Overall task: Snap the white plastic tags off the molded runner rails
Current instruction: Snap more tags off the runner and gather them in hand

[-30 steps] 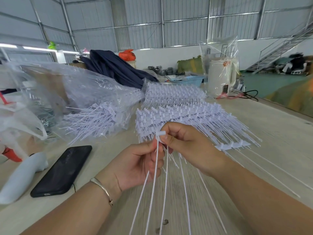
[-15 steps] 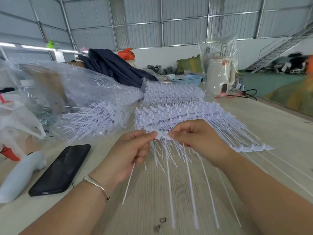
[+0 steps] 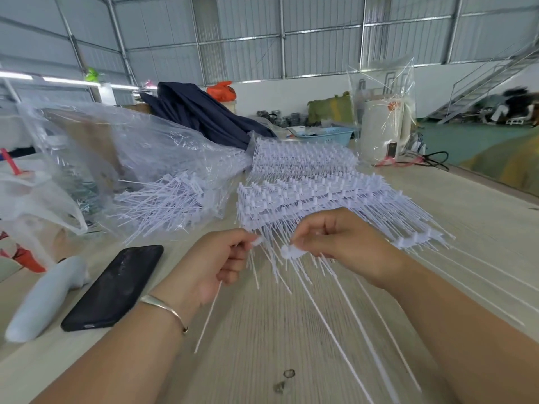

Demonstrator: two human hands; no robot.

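Note:
A stack of white runner rails (image 3: pixel 309 199) full of tags lies on the wooden table (image 3: pixel 481 228) just beyond my hands. My left hand (image 3: pixel 217 266) pinches one loose white tag (image 3: pixel 208 316); its head is at my fingertips and its thin tail hangs down toward me. My right hand (image 3: pixel 341 243) pinches the head end of a runner piece (image 3: pixel 291 253), and several long tails trail from it across the table. A small gap separates the two hands.
A clear plastic bag (image 3: pixel 163 176) holding loose tags lies at the left. A black phone (image 3: pixel 116 287) and a pale tool handle (image 3: pixel 43 304) sit near my left arm. A second rail stack (image 3: pixel 303 158), dark cloth (image 3: pixel 201 118), a blue basket (image 3: pixel 326 137) and a bagged white appliance (image 3: pixel 382 126) stand further back.
My hands were pinched together on one piece; now they have drawn apart. The left hand has come away with a single tag while the right keeps the runner piece.

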